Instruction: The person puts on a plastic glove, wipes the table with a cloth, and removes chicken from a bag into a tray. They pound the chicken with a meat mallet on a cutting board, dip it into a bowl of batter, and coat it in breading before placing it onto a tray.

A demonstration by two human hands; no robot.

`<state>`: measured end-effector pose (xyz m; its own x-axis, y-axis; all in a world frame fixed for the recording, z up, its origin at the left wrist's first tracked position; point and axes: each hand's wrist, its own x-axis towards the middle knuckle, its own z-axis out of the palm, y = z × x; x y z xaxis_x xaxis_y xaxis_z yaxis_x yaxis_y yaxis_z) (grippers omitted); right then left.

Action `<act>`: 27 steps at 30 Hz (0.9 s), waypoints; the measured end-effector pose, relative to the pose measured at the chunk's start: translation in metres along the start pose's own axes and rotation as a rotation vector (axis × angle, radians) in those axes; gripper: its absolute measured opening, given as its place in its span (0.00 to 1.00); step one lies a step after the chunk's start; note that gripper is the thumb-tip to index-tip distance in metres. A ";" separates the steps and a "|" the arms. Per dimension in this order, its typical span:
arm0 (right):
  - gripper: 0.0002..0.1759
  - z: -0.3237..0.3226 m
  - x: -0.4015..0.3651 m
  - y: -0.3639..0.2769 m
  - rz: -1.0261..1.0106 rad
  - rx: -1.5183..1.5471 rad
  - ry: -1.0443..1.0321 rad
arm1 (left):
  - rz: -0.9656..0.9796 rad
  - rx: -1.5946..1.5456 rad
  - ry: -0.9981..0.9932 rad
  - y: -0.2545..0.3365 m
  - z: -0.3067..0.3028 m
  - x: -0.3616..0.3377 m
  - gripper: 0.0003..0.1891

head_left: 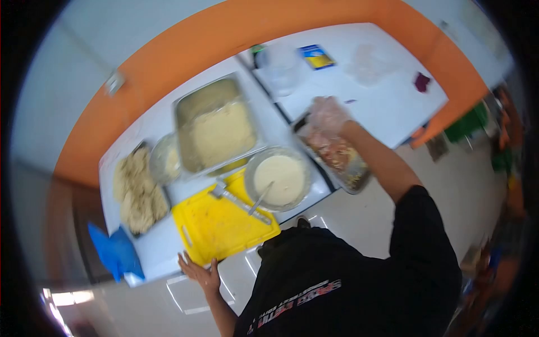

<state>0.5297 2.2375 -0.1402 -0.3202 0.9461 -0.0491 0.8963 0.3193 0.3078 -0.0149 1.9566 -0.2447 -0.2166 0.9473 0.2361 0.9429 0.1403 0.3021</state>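
Note:
My right hand [328, 117], in a clear plastic glove, is at the upper left end of a metal tray [356, 184] of reddish and yellowish food. Its fingers are blurred, and whether they hold anything cannot be made out. My left hand [199, 273] is bare, fingers spread, beside the lower edge of a yellow cutting board [219, 230]. On the board lies a metal tool [238, 201]. A round bowl [307, 182] of pale batter with a spoon [261, 197] in it stands at the board's upper right.
A deep metal pan [185, 143] holds a pale mixture. Left of it are a small bowl [160, 160] and a tray of doughy pieces [140, 194]. A blue bag [117, 253] hangs at the left corner. A clear container [282, 70] and a yellow-blue packet [317, 57] stand farther back.

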 end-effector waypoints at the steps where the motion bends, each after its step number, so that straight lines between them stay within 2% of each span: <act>1: 0.05 0.001 0.002 0.001 -0.012 -0.073 0.038 | 0.009 -0.028 0.037 -0.002 -0.003 -0.002 0.51; 2: 0.03 -0.005 0.002 0.003 -0.027 -0.140 0.082 | -0.029 -0.052 0.064 -0.004 -0.005 -0.007 0.51; 4: 0.04 -0.029 -0.013 0.016 -0.133 -0.013 0.214 | -0.109 -0.058 0.110 0.007 -0.011 -0.016 0.47; 5: 0.04 -0.040 -0.012 0.019 -0.152 -0.013 0.215 | -0.128 -0.054 0.112 0.001 -0.011 -0.024 0.47; 7: 0.02 -0.053 -0.034 0.041 -0.092 -0.017 0.317 | -0.018 -0.065 0.240 -0.014 0.003 -0.032 0.44; 8: 0.03 -0.049 -0.043 0.055 -0.103 -0.054 0.470 | -0.007 -0.006 0.272 -0.015 0.007 -0.037 0.42; 10: 0.05 -0.066 -0.058 0.070 -0.148 -0.088 0.561 | -0.012 -0.088 0.363 -0.011 0.013 -0.040 0.39; 13: 0.08 -0.086 -0.075 0.087 -0.085 -0.034 0.595 | -0.135 0.037 0.318 0.001 0.006 -0.039 0.38; 14: 0.08 -0.087 -0.080 0.092 -0.073 -0.040 0.593 | -0.124 0.029 0.317 -0.001 0.009 -0.038 0.38; 16: 0.11 -0.086 -0.088 0.097 -0.072 0.006 0.726 | -0.153 0.034 0.340 -0.008 0.013 -0.032 0.39; 20: 0.08 -0.079 -0.099 0.098 0.023 0.075 0.746 | -0.159 0.055 0.348 -0.011 0.019 -0.018 0.38; 22: 0.07 -0.076 -0.098 0.105 0.034 0.128 0.851 | -0.154 0.032 0.350 -0.010 0.021 -0.011 0.37; 27: 0.07 -0.088 -0.093 0.106 0.110 0.060 0.833 | -0.104 0.038 0.346 -0.010 0.026 0.005 0.37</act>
<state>0.6271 2.1786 -0.0191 -0.3306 0.6301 0.7026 0.9429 0.2519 0.2178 -0.0185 1.9677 -0.2699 -0.3785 0.7744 0.5069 0.9187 0.2474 0.3080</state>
